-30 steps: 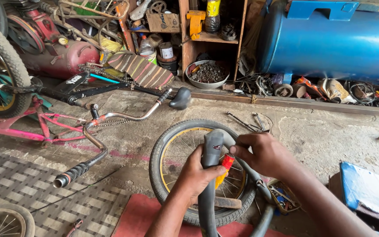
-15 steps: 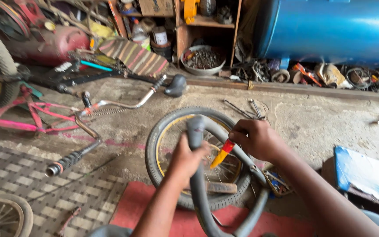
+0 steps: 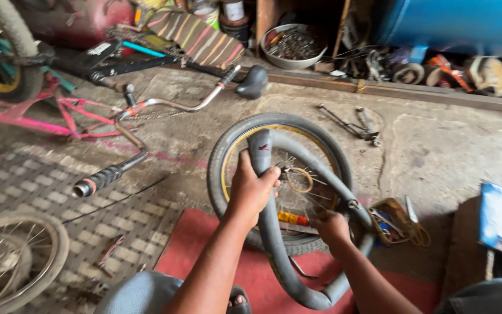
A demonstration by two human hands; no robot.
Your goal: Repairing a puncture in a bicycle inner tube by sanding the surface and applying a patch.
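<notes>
The right hand [image 3: 331, 227] has dropped from beside the top of the grey inner tube [image 3: 274, 232] to low against the wheel [image 3: 280, 174], and the red-and-yellow tool [image 3: 293, 219] it held up half a second ago now lies across the spokes near the lower rim, just left of that hand. The hand is curled closed, but whether its fingers grip the tool's end or the tube's edge I cannot tell. The left hand [image 3: 252, 189] stays where it was, wrapped shut around the tube's raised loop just below its folded top. So the work has moved from the loop's crest to the bottom of the wheel, where the tube's valve stem [image 3: 352, 204] sits close to the right hand. The tube loops up over the wheel, which lies flat on the concrete floor [image 3: 437, 151], and curves back down onto the red mat [image 3: 181, 244] between the person's knees. Room is tight to the left, where a handlebar grip [image 3: 103, 179] of the pink bicycle [image 3: 59, 116] points inward and 1 more wheel [image 3: 13, 261] lies. To the right a small tangle of tools [image 3: 396, 221] crowds the rim; beyond the wheel, open concrete runs to a loose metal part [image 3: 355, 125].
</notes>
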